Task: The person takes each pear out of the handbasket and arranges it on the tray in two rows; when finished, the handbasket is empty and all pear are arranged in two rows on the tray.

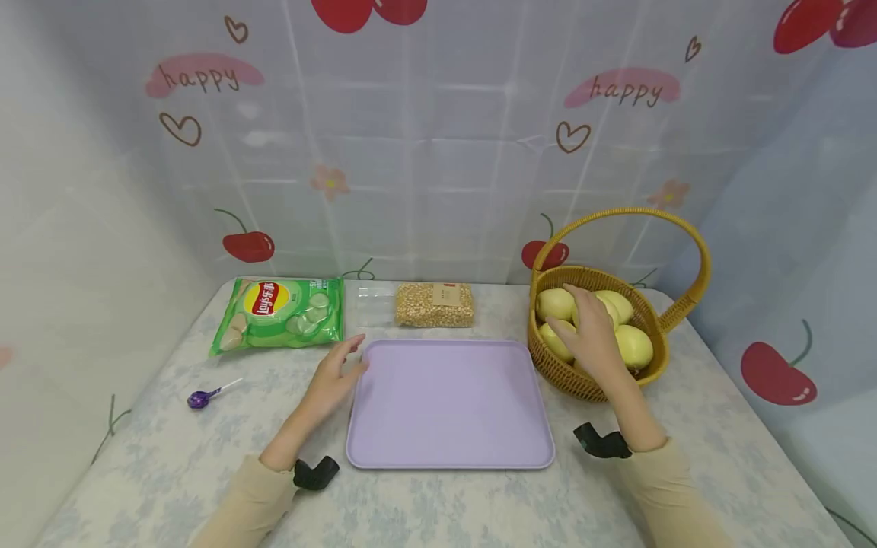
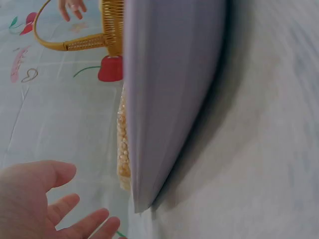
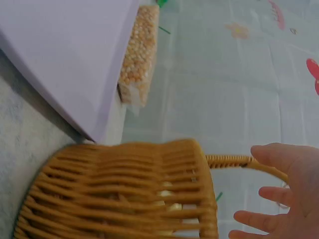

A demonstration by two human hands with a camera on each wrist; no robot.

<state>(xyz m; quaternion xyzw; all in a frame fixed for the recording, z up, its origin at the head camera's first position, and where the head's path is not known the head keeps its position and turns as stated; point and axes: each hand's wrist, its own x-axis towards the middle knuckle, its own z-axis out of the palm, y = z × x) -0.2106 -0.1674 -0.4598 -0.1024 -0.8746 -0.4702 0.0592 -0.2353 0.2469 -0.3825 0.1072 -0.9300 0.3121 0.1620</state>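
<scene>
My right hand (image 1: 594,335) hovers over the wicker basket (image 1: 563,374) on the right, fingers spread and overlapping the smooth, pale yellow lemon-like fruits (image 1: 633,347) in the head view. From the right wrist view, that hand (image 3: 286,191) has its fingers apart above the basket rim, nothing between them. A lilac rectangular tray (image 1: 452,403) lies flat in the middle of the table. At its upper left corner is my left hand (image 1: 333,380), thumb and fingers parted, fingertips right by the tray's edge. The left wrist view shows this hand (image 2: 55,204) holding nothing.
Behind the tray lies a clear bag of corn kernels (image 1: 435,305). A green chip bag (image 1: 279,313) is at the back left, with a purple-wrapped lollipop (image 1: 200,399) in front of it. The basket's tall handle (image 1: 702,262) arches upward. A printed curtain (image 1: 438,152) hangs behind the table.
</scene>
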